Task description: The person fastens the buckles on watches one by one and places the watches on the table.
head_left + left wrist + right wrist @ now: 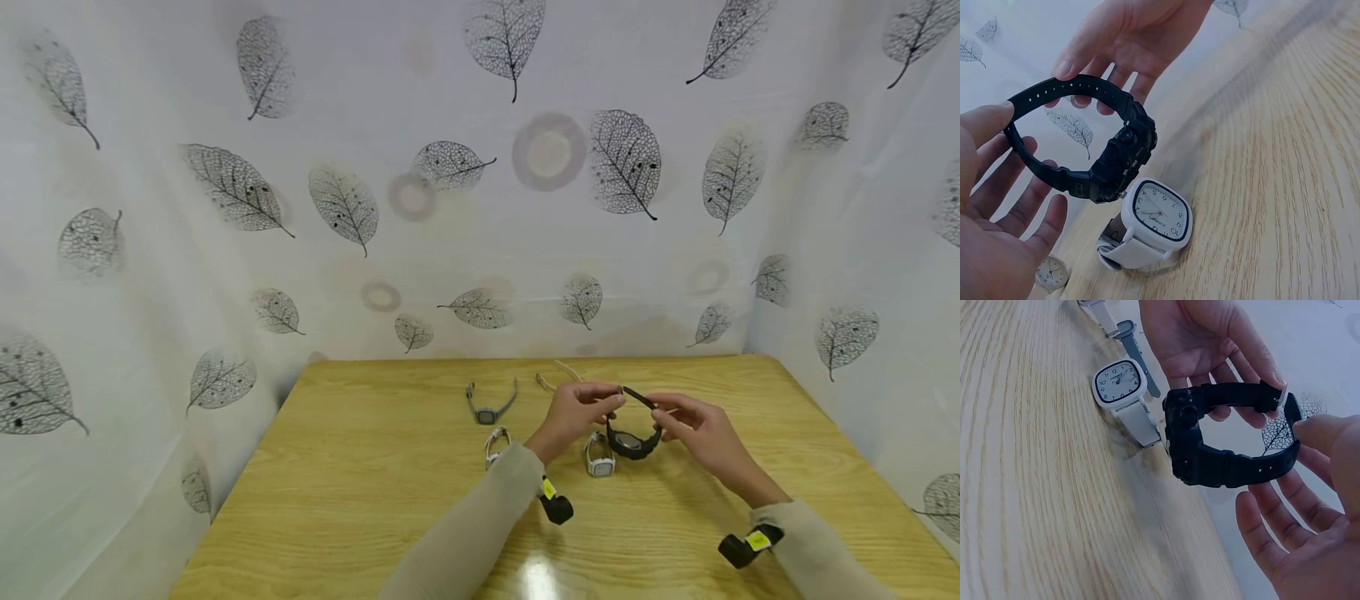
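Observation:
Both hands hold a black wristwatch (632,444) with a thick case and a strap punched with holes, raised over the table. My left hand (576,417) pinches the buckle end of the strap between thumb and fingers. The other strap end is pinched by my right hand (703,432). In the right wrist view the two ends of the black wristwatch (1184,434) come close together, making a loop. Just beside it on the table stands a white square-faced watch (1159,214), its numbered dial plain in both wrist views.
A grey watch (486,414) lies farther back on the wooden table (360,467). Another white watch (495,446) is partly behind the left forearm. A pale strap (567,372) shows behind the left hand. A leaf-patterned curtain (450,242) surrounds the table's back and sides.

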`<state>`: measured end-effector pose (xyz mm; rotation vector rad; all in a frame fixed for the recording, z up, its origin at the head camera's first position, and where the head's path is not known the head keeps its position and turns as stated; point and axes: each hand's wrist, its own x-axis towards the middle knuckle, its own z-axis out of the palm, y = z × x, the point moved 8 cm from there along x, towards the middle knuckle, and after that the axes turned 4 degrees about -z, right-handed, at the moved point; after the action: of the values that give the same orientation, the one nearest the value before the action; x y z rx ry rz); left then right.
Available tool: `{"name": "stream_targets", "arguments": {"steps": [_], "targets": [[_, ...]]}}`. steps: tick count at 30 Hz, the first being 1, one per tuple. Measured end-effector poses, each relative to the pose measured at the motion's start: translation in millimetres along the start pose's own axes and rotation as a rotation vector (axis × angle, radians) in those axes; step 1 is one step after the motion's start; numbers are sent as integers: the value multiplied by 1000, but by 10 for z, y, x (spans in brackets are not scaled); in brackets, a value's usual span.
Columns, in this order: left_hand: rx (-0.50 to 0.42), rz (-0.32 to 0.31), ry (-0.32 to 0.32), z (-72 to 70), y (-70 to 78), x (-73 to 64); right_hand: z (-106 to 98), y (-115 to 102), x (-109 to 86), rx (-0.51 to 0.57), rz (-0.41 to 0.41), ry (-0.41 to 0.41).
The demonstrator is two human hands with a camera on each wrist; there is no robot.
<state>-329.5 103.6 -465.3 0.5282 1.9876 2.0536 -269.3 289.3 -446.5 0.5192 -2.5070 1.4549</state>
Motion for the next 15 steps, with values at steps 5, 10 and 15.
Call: {"name": "stream_targets", "arguments": {"steps": [5, 10, 15], "targets": [[-12, -5, -1, -20, 0, -10, -3, -21, -5, -2, -5, -8], [-3, -8, -5, -32, 8, -4, -1, -33, -14, -11, -15, -20], [23, -10, -34, -21, 31, -20, 11, -54, -10, 3, -33, -35]]}}
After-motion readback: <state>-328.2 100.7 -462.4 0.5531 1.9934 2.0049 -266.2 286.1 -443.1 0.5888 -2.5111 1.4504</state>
